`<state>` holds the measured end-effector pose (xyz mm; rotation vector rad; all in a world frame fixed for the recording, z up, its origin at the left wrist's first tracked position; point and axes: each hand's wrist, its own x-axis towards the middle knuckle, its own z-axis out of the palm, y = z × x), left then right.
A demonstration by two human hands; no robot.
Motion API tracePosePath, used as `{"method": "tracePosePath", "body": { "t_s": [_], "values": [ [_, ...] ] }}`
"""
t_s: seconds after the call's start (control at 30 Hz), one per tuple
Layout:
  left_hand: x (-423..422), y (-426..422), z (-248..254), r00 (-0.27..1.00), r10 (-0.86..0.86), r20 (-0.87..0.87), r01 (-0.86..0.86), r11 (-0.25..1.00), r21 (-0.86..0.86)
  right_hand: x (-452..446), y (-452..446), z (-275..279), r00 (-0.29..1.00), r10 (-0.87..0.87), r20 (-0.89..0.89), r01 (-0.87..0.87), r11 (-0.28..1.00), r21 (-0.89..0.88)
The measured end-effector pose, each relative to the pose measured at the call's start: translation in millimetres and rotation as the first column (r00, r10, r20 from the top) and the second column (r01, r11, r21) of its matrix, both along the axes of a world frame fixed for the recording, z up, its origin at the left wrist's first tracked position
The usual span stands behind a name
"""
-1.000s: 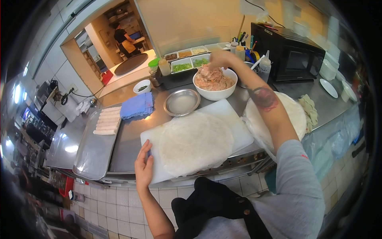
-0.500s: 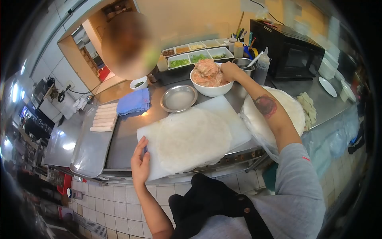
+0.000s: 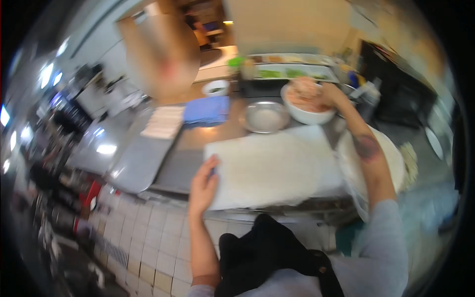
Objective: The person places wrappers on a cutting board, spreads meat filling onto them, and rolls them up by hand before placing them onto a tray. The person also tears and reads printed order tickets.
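Note:
My right hand (image 3: 333, 95) is closed at the right side of a white bowl (image 3: 310, 116) heaped with pinkish minced filling (image 3: 303, 93). Its fingers are blurred and partly hidden, so what they hold cannot be made out. At the left edge of a white cutting board (image 3: 320, 143) rests my left hand (image 3: 203, 185), fingers stretched and thumb apart. Thin pale round wrapper sheets (image 3: 272, 166) lie across the board. Right of it, under my right forearm, is a large stack of pale round sheets (image 3: 388, 158) in clear plastic.
Behind the board stands a shallow metal dish (image 3: 267, 118). Pale rolls (image 3: 163, 123) lie on a metal tray (image 3: 141, 166) at left, near a folded blue cloth (image 3: 207, 111). Topping containers (image 3: 297, 72) line the back, with a black microwave (image 3: 403, 86) at right. A person stands opposite.
My view has swung left, so the scene sits further right and is smeared by motion. My right hand stays at the bowl and my left hand at the board's edge.

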<state>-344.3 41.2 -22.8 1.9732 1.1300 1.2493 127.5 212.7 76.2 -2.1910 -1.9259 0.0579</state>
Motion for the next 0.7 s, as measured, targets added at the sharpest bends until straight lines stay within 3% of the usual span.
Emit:
{"method": "tracePosePath", "body": {
  "t_s": [0.07,0.13,0.2,0.33,0.4,0.47,0.53,0.6,0.67,0.7],
  "values": [
    [-1.1,0.3,-1.9,1.0,0.019,-0.008,-0.018,1.0,0.023,7.5,21.4,-33.5,0.989,0.09,0.121,-0.103,0.989,0.109],
    [1.9,-4.0,3.2,0.997,0.079,0.012,-0.079,0.996,0.033,12.2,16.7,-44.7,0.99,0.14,0.025,-0.139,0.919,0.369],
    [5.7,-9.3,11.8,0.998,0.021,0.063,-0.014,0.994,-0.112,-1.9,-7.5,-27.2,1.0,0.017,0.004,-0.017,0.94,0.341],
    [6.7,-10.5,13.1,0.997,0.023,0.068,-0.014,0.992,-0.129,4.8,-2.8,-35.6,1.0,0.007,0.03,-0.017,0.934,0.357],
    [5.2,-8.0,8.4,0.998,0.029,0.053,-0.026,0.998,-0.058,3.6,-4.2,-32.4,0.992,0.076,0.106,-0.106,0.941,0.321],
    [1.8,-4.3,3.8,1.0,0.022,0.019,-0.022,1.0,0.0,4.2,-0.5,-33.3,0.994,0.043,0.1,-0.069,0.957,0.282],
    [1.9,-4.6,5.2,1.0,0.02,0.008,-0.02,1.0,-0.003,15.6,-0.1,-34.8,0.976,0.176,0.131,-0.208,0.929,0.306],
    [1.2,-0.8,1.0,0.998,-0.002,0.064,0.004,1.0,-0.03,29.2,0.0,-23.9,0.93,0.365,0.047,-0.368,0.913,0.176],
    [0.2,0.1,1.4,0.999,0.01,0.045,-0.007,0.998,-0.057,39.5,-5.4,-7.3,0.901,0.371,-0.224,-0.377,0.926,0.017],
    [3.0,-1.1,3.7,0.998,-0.02,0.053,0.023,0.998,-0.059,43.6,-10.9,2.4,0.914,0.343,-0.218,-0.349,0.937,0.012]
  ]
}}
